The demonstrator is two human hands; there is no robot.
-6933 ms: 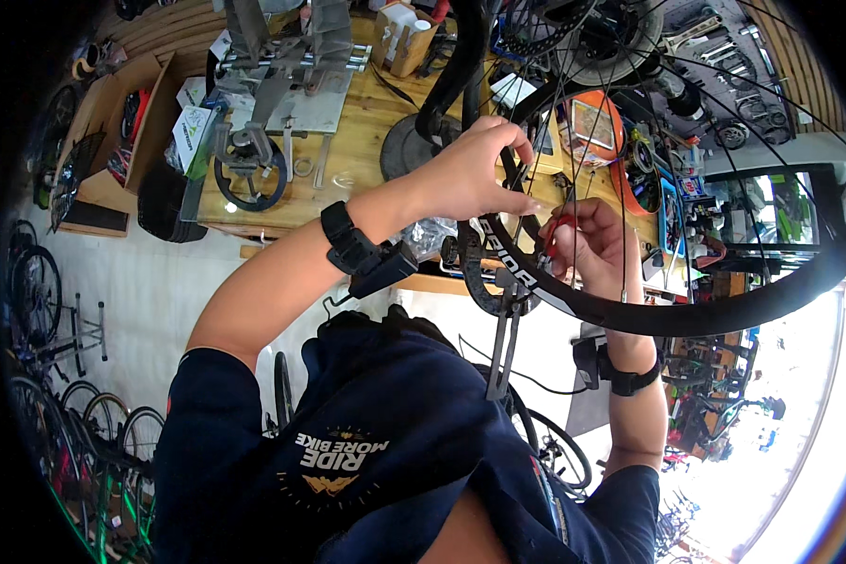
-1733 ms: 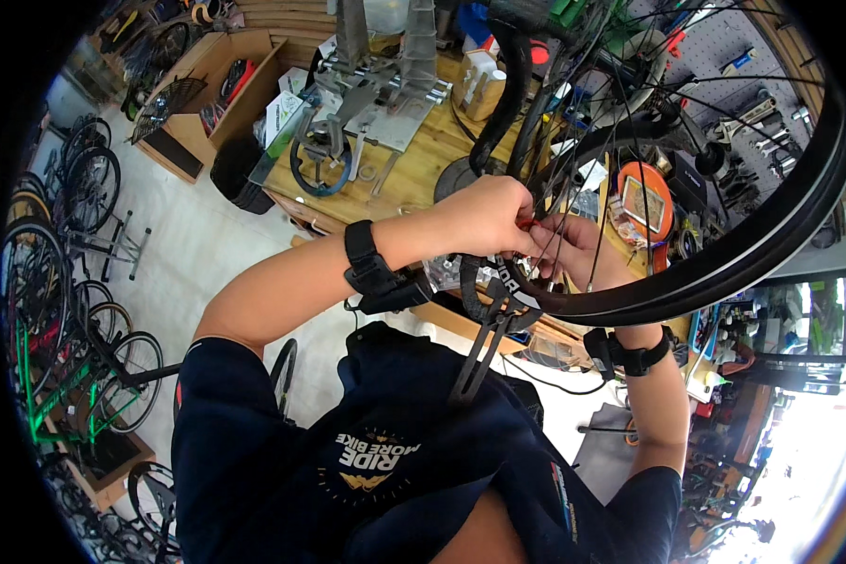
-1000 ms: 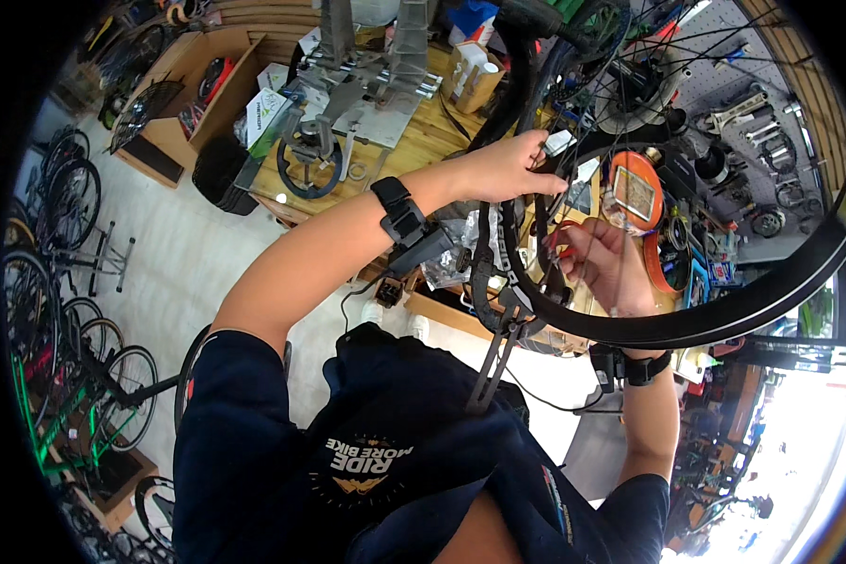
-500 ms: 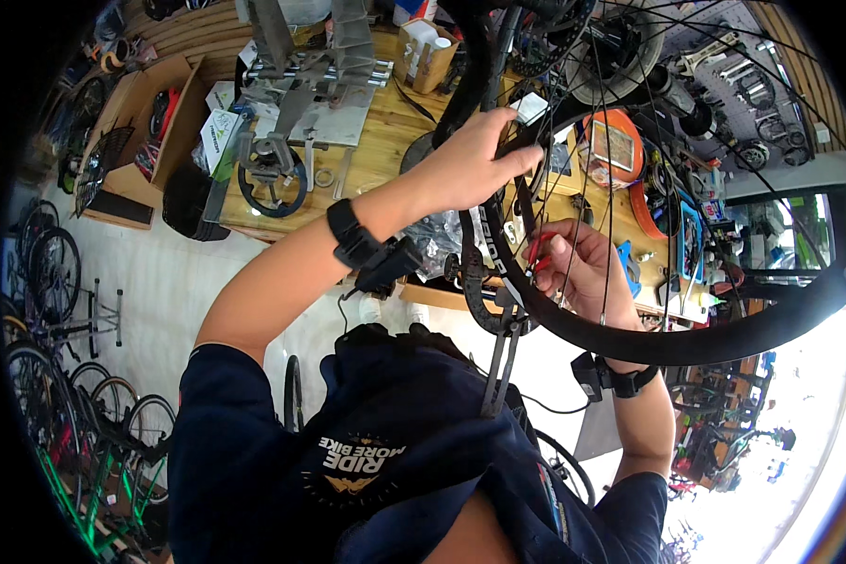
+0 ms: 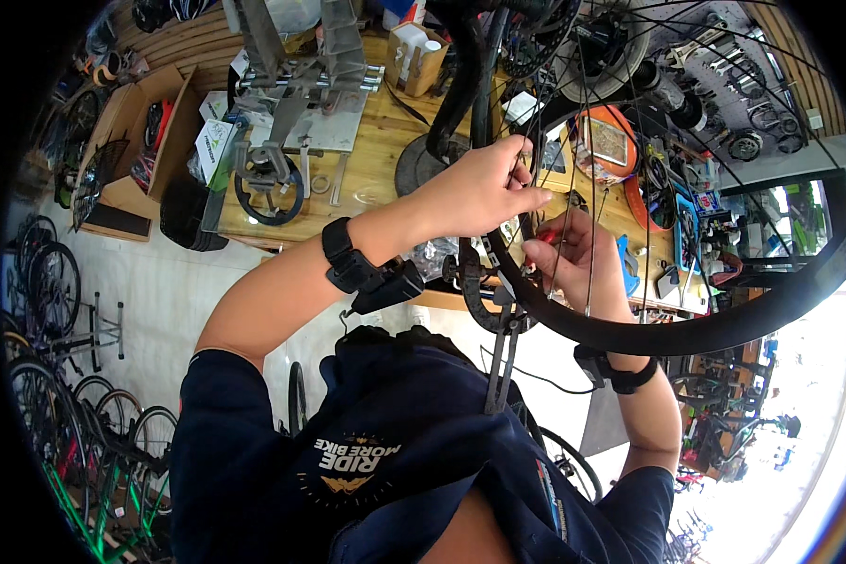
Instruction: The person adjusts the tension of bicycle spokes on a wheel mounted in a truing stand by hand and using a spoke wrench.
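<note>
A black-rimmed bicycle wheel [image 5: 663, 339] with thin dark spokes stands upright in front of me, to the right. My left hand [image 5: 479, 195] is closed round the left side of its rim, fingers over the far side and thumb toward the spokes. Among the spokes, my right hand [image 5: 585, 258] pinches a small red tool, seemingly a spoke wrench [image 5: 546, 237], close to the rim's inner edge. The fingers hide most of it. A metal stand arm [image 5: 504, 352] reaches up to the rim just below my hands.
Beyond the wheel lies a wooden workbench [image 5: 371, 169] carrying a grey metal fixture [image 5: 296, 113], a cardboard box of bottles [image 5: 414, 58] and an orange container [image 5: 606, 141]. Tools hang on a pegboard [image 5: 724, 56] at far right. Bicycles [image 5: 56, 254] stand at left beside an open carton [image 5: 127, 188].
My left hand has slid toward me along the rim, covering more of its white lettering. The right hand has risen slightly and stays closed on the red tool.
</note>
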